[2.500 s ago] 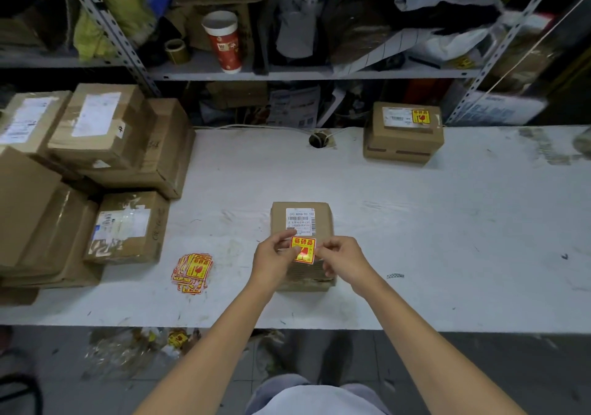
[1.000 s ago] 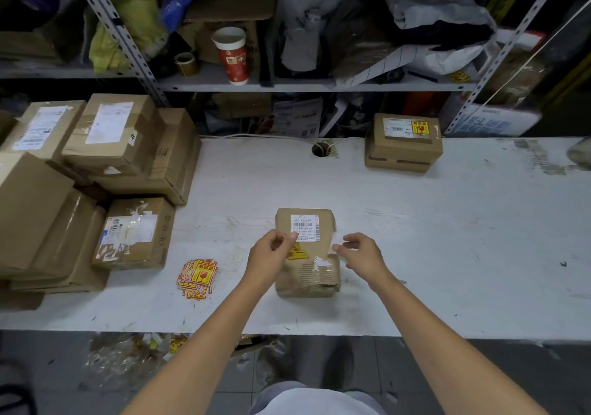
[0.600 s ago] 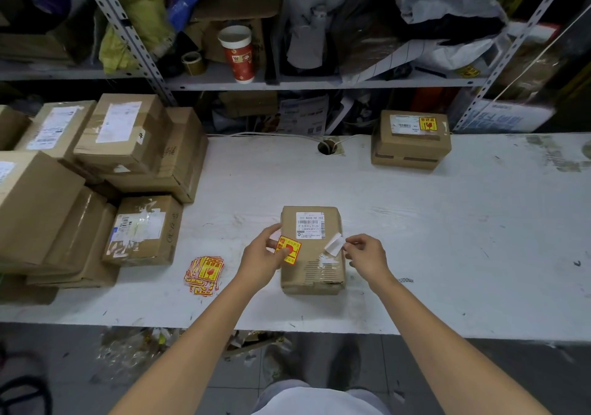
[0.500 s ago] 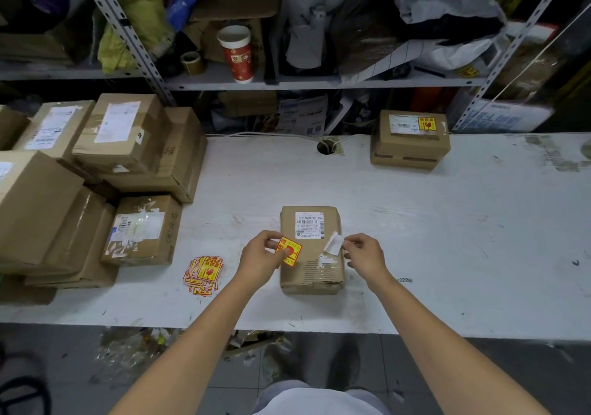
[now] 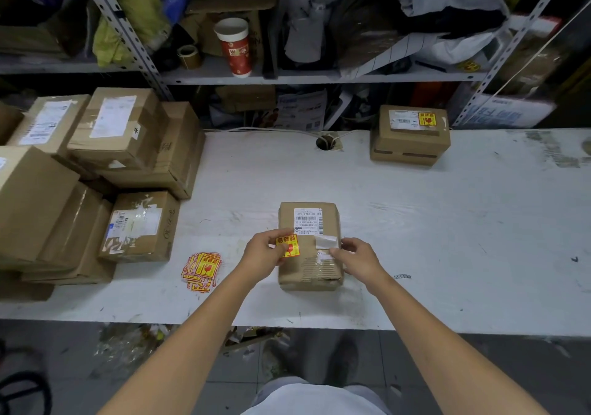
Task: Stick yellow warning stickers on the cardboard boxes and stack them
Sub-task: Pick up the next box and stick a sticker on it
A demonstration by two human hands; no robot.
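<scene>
Head view: left hand [image 5: 260,256] pinches sticker [image 5: 288,245], right hand [image 5: 356,259] pinches backing [image 5: 326,242], over box [image 5: 308,270].

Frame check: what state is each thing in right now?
small brown cardboard box: flat on the white table, no warning sticker on it yet.
yellow warning sticker: off its backing, pinched by the left hand over the box's left edge.
white backing paper: pinched by the right hand.
loose pile of yellow stickers: lying on the table, untouched.
two-box cardboard stack at the far right: top box stickered.
</scene>
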